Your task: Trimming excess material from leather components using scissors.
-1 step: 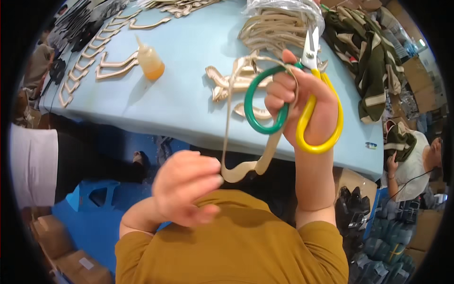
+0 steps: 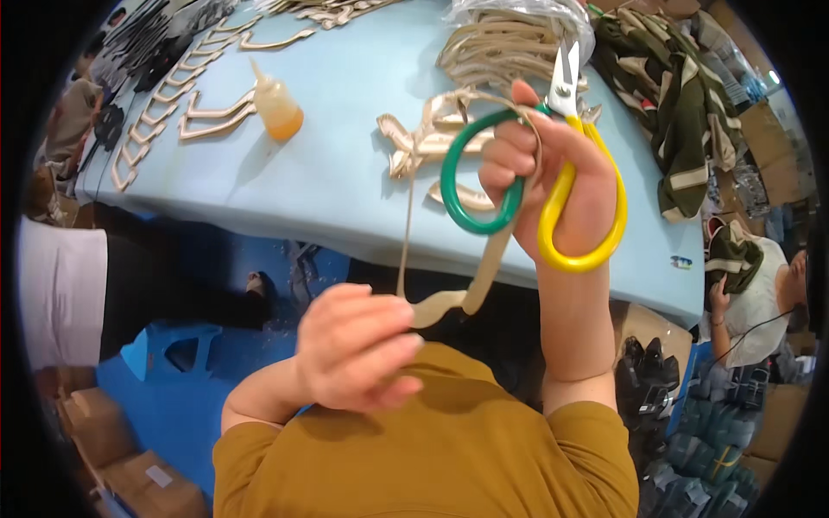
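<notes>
Left to right: a blue stool (image 2: 138, 356) stands on the floor; a row of beige pieces (image 2: 148, 136) is laid out along the left of the table (image 2: 332, 82). A bottle (image 2: 283, 116) of amber liquid is stood upright beside it. The left hand (image 2: 363, 345) is half curled, thumb apart, fingertips at the lower bend of a beige strip (image 2: 442, 307); whether the strip is gripped there cannot be told. The strip hangs in a loop between both hands, in front of the table edge. By the right hand (image 2: 591, 203), clenched, the scissors (image 2: 565, 93) are held blades up, slightly parted; the loop's other end is caught in the same fist. Beyond, a pile (image 2: 492, 56) lies partly under a plastic bag (image 2: 518, 10).

Risk (judged): the strip could be nicked or snagged, because blades and loop share one hand; it could twist or slip if the left fingertips are only resting.

Count: hands, 2; scissors, 1; held strip, 1; bottle, 1; stool, 1; plastic bag, 1. Row and pile: overlapping, not reliably countable.
</notes>
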`<control>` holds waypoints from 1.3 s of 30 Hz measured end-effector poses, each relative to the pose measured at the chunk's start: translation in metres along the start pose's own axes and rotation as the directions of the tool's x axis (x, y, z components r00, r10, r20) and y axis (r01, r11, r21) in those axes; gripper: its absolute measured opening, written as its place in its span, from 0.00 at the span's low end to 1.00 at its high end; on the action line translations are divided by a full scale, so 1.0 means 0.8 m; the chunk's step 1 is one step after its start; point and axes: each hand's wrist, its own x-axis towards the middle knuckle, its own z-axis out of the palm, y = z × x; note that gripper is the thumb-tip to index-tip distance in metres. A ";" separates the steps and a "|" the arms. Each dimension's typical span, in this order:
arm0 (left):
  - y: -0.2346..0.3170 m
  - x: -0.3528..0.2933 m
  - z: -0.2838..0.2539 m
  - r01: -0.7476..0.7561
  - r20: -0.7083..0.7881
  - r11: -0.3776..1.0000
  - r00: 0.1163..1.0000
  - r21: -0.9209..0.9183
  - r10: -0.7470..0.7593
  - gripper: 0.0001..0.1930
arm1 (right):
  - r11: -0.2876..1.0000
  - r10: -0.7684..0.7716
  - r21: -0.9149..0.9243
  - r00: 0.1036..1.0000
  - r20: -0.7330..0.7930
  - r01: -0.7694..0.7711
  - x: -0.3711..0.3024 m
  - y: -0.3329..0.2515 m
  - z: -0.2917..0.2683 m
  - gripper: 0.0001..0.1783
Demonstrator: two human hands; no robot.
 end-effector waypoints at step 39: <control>0.029 -0.100 0.003 0.271 0.033 0.082 0.395 -0.959 -0.918 0.12 | 0.619 0.087 -0.778 0.975 0.204 0.107 -0.085 0.204 -0.036 0.26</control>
